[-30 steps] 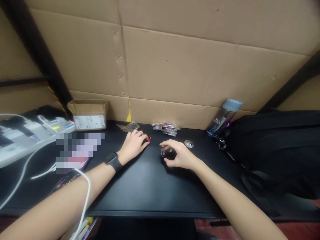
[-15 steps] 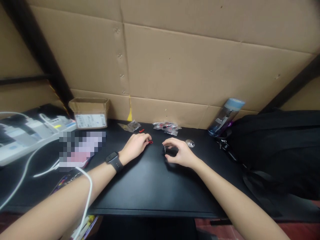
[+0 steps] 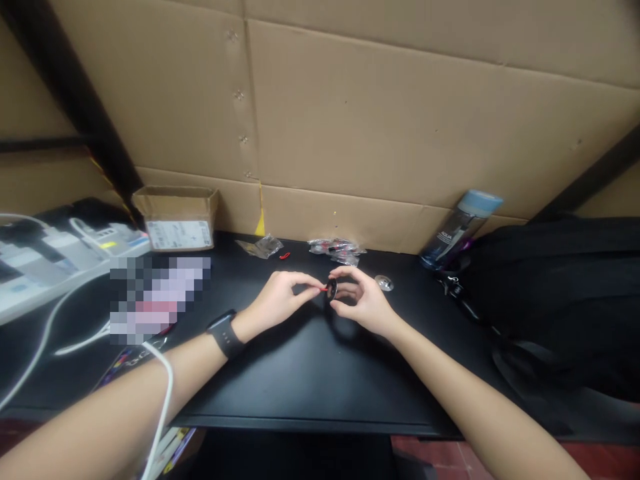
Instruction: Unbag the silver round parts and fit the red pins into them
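My left hand (image 3: 283, 299), with a black watch on its wrist, pinches a small red cord loop (image 3: 324, 289) between thumb and fingertips. Facing it, my right hand (image 3: 367, 301) grips a small round dark disc with a shiny rim (image 3: 333, 291) by its edge, held upright above the desk. The cord's end meets the disc's face; whether it passes through a hole is too small to tell. Another red cord loop (image 3: 285, 255) lies behind my left hand. A shiny round disc (image 3: 385, 283) rests flat just beyond my right hand.
Clear plastic packets (image 3: 337, 249) and an opened plastic bag (image 3: 265, 247) lie along the cardboard wall. At left are a cardboard box (image 3: 175, 217), a power strip (image 3: 20, 300) and white cables. A bottle (image 3: 457, 230) and black backpack (image 3: 560, 293) stand at right.
My left hand has lifted the nearer red cord loop off the desk and moved right to the disc. My right hand has turned the disc so its face shows.
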Demonstrator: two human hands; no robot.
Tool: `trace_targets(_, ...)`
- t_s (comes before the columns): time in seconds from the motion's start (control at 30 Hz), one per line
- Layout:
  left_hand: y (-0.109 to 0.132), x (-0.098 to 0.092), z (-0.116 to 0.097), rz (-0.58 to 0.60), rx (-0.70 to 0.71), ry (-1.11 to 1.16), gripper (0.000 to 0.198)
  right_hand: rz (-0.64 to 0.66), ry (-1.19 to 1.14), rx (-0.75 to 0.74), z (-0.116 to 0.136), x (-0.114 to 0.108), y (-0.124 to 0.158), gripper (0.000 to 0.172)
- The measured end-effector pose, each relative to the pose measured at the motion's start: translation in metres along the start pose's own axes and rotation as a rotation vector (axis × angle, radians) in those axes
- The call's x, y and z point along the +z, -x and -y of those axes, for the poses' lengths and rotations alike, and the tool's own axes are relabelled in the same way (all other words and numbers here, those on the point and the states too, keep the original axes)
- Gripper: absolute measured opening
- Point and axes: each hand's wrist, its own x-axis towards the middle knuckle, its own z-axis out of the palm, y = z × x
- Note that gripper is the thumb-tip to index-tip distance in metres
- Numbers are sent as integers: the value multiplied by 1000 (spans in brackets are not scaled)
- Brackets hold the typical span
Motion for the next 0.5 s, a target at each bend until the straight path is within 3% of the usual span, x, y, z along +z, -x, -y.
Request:
trace_targets(0.27,5,5,-7,-13,-35,145,12,70,-75,-2,9,9,4,47)
trace_targets(0.5,8,5,-11,-15,66,-115,12,74,-81,-16,9,9,5,49)
